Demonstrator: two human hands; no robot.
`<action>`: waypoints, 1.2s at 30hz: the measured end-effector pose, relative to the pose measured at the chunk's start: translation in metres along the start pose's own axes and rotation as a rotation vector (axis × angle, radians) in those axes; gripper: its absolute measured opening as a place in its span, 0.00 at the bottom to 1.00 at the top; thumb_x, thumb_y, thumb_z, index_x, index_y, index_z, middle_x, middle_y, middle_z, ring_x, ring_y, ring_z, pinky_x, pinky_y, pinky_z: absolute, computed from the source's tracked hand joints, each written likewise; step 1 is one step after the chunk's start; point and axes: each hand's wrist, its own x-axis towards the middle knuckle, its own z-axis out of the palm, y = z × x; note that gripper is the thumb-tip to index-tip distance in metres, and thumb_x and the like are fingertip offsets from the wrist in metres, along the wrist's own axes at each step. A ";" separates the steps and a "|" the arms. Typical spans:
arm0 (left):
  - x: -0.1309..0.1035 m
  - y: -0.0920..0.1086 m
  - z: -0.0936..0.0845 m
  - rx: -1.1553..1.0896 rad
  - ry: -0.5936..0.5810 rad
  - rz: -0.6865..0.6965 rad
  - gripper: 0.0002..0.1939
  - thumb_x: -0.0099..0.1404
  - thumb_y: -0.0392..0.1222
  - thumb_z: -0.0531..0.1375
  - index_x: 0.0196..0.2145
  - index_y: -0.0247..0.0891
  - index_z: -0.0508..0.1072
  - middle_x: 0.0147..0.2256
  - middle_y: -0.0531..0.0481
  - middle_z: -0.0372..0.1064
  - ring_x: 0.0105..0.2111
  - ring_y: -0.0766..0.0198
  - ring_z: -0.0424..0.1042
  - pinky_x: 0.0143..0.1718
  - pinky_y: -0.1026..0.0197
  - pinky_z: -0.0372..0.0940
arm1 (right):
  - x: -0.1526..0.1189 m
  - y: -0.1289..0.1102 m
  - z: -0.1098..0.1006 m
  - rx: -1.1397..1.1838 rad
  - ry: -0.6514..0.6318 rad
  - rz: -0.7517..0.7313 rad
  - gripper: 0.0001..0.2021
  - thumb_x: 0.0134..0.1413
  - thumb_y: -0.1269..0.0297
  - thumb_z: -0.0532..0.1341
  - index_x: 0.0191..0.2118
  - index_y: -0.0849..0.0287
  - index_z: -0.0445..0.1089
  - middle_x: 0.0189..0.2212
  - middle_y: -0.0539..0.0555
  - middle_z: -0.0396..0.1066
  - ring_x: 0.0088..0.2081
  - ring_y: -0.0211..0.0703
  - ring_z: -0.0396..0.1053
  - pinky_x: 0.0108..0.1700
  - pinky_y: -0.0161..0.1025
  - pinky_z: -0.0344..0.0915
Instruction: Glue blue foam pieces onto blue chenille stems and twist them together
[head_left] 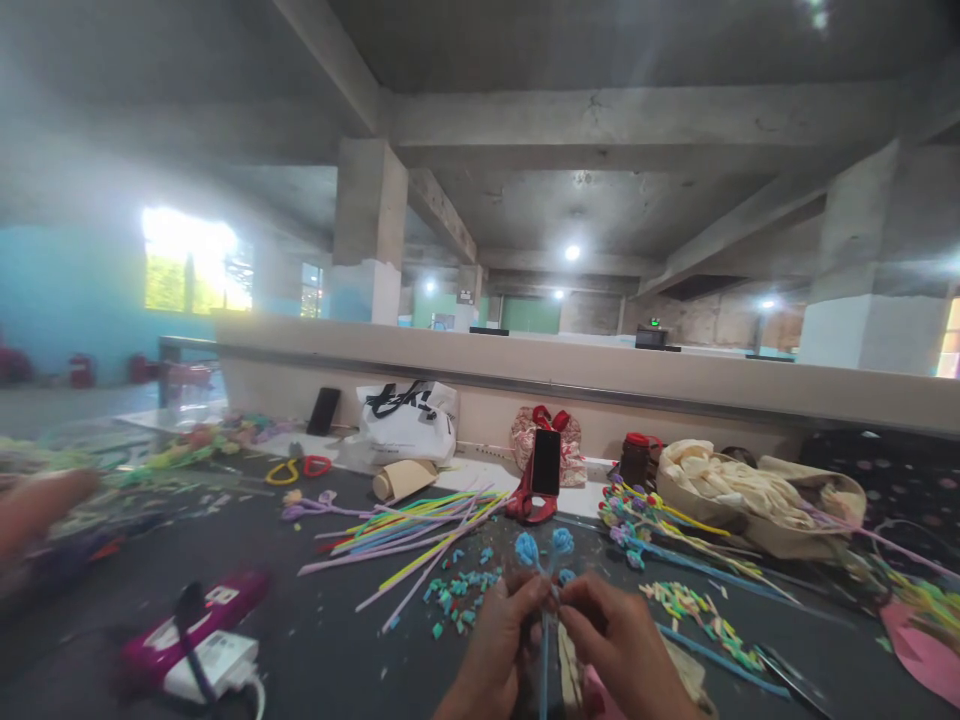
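Observation:
Near the bottom middle, my left hand [504,640] pinches the stems of blue fuzzy flowers [527,549] just below their heads. My right hand [611,630] is close against it on the right, its thumb and fingers closed on the same stems. A second blue bloom [562,541] stands up beside the first, with a smaller blue piece low between them and my right hand. One blue stem [544,670] runs down between my hands. Small cut blue and green bits [461,598] lie left of my hands.
Loose coloured fuzzy stems [409,530] lie ahead on the left, beyond a purple power strip [199,625]. A phone [547,462] stands on a red holder. Finished flower bundles [626,520], scissors [787,675] and yellow-green bits [701,615] are at right. Another person's hand [45,510] shows at far left.

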 end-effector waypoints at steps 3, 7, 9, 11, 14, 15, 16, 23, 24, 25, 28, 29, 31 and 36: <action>-0.001 0.000 0.001 -0.006 0.012 0.007 0.14 0.39 0.44 0.65 0.18 0.33 0.66 0.13 0.58 0.61 0.10 0.78 0.55 0.13 0.72 0.49 | -0.001 0.000 -0.001 -0.015 -0.005 0.009 0.06 0.47 0.67 0.54 0.26 0.61 0.67 0.21 0.49 0.69 0.24 0.37 0.65 0.26 0.29 0.58; 0.000 -0.001 0.003 -0.028 -0.006 -0.025 0.12 0.42 0.43 0.64 0.19 0.33 0.66 0.12 0.59 0.59 0.10 0.79 0.53 0.12 0.73 0.47 | -0.002 0.006 -0.001 -0.023 -0.005 0.022 0.07 0.47 0.67 0.54 0.26 0.61 0.67 0.21 0.49 0.69 0.24 0.38 0.65 0.26 0.29 0.58; -0.001 -0.001 0.005 -0.028 -0.004 -0.043 0.11 0.41 0.42 0.64 0.19 0.33 0.67 0.13 0.58 0.60 0.10 0.79 0.53 0.12 0.74 0.47 | -0.002 0.009 -0.002 -0.024 0.012 0.016 0.07 0.47 0.67 0.54 0.26 0.60 0.68 0.21 0.49 0.70 0.25 0.38 0.66 0.27 0.29 0.58; -0.003 0.000 0.008 -0.015 0.007 -0.065 0.10 0.40 0.39 0.65 0.20 0.32 0.68 0.14 0.57 0.62 0.10 0.79 0.54 0.12 0.74 0.48 | -0.001 0.013 -0.003 -0.031 0.030 0.005 0.07 0.47 0.67 0.55 0.26 0.60 0.69 0.22 0.50 0.70 0.25 0.38 0.66 0.27 0.30 0.58; -0.005 0.001 0.009 -0.012 0.030 -0.082 0.10 0.38 0.37 0.65 0.22 0.32 0.70 0.13 0.57 0.62 0.10 0.79 0.54 0.11 0.74 0.47 | 0.000 0.016 -0.003 -0.030 0.041 0.007 0.07 0.47 0.67 0.55 0.26 0.59 0.70 0.22 0.50 0.71 0.25 0.39 0.67 0.28 0.30 0.59; -0.004 0.001 0.008 -0.015 0.036 -0.082 0.10 0.38 0.37 0.65 0.22 0.32 0.70 0.12 0.58 0.61 0.10 0.79 0.54 0.11 0.75 0.46 | 0.000 0.018 -0.003 -0.021 0.038 0.011 0.08 0.47 0.67 0.54 0.26 0.59 0.70 0.22 0.50 0.71 0.26 0.39 0.67 0.28 0.30 0.59; -0.003 0.000 0.007 -0.012 0.041 -0.086 0.11 0.38 0.37 0.65 0.23 0.32 0.70 0.12 0.58 0.60 0.10 0.79 0.54 0.10 0.75 0.44 | 0.000 0.019 -0.002 -0.010 0.034 0.015 0.08 0.48 0.68 0.54 0.26 0.59 0.70 0.22 0.50 0.71 0.26 0.39 0.67 0.29 0.30 0.59; 0.005 -0.003 0.001 0.042 -0.005 -0.176 0.15 0.37 0.39 0.66 0.26 0.31 0.71 0.12 0.58 0.59 0.10 0.78 0.53 0.10 0.74 0.45 | -0.003 0.022 0.001 -0.002 0.034 0.005 0.07 0.47 0.68 0.55 0.26 0.59 0.70 0.23 0.50 0.72 0.26 0.37 0.67 0.28 0.29 0.59; 0.003 -0.002 0.002 0.045 -0.024 -0.173 0.15 0.37 0.38 0.66 0.26 0.31 0.72 0.12 0.57 0.60 0.10 0.78 0.54 0.11 0.74 0.45 | -0.003 0.021 0.001 -0.003 0.036 0.007 0.07 0.47 0.68 0.55 0.25 0.59 0.70 0.22 0.49 0.71 0.25 0.37 0.67 0.28 0.28 0.58; 0.002 -0.002 0.002 0.048 -0.047 -0.172 0.16 0.37 0.38 0.67 0.27 0.31 0.72 0.13 0.57 0.60 0.10 0.78 0.54 0.11 0.74 0.45 | -0.004 0.020 0.000 -0.005 0.038 0.012 0.07 0.47 0.68 0.55 0.25 0.60 0.70 0.22 0.49 0.71 0.25 0.37 0.66 0.27 0.28 0.58; -0.001 -0.002 0.004 0.044 -0.111 -0.152 0.15 0.39 0.39 0.66 0.28 0.31 0.72 0.13 0.56 0.61 0.11 0.78 0.55 0.12 0.73 0.47 | -0.005 0.016 0.000 -0.002 0.040 0.029 0.07 0.46 0.68 0.55 0.24 0.60 0.69 0.21 0.49 0.70 0.24 0.37 0.66 0.26 0.28 0.58; -0.002 -0.002 0.004 0.040 -0.117 -0.144 0.15 0.40 0.40 0.66 0.28 0.30 0.73 0.14 0.55 0.62 0.11 0.76 0.57 0.13 0.72 0.48 | -0.005 0.015 0.000 0.005 0.041 0.035 0.07 0.46 0.68 0.55 0.25 0.60 0.69 0.21 0.49 0.70 0.25 0.37 0.66 0.27 0.28 0.58; 0.000 -0.005 0.003 0.021 -0.121 -0.124 0.16 0.40 0.42 0.66 0.27 0.30 0.73 0.16 0.52 0.65 0.14 0.72 0.61 0.16 0.70 0.53 | -0.005 0.015 0.001 0.033 0.047 0.051 0.06 0.46 0.68 0.55 0.25 0.60 0.68 0.21 0.49 0.69 0.25 0.37 0.66 0.27 0.28 0.58; 0.004 -0.008 0.001 -0.002 -0.161 -0.112 0.17 0.40 0.44 0.65 0.27 0.30 0.73 0.16 0.50 0.66 0.15 0.69 0.63 0.19 0.66 0.57 | -0.002 0.022 0.007 0.130 0.055 0.121 0.06 0.45 0.67 0.55 0.22 0.61 0.64 0.17 0.46 0.64 0.21 0.35 0.62 0.25 0.29 0.57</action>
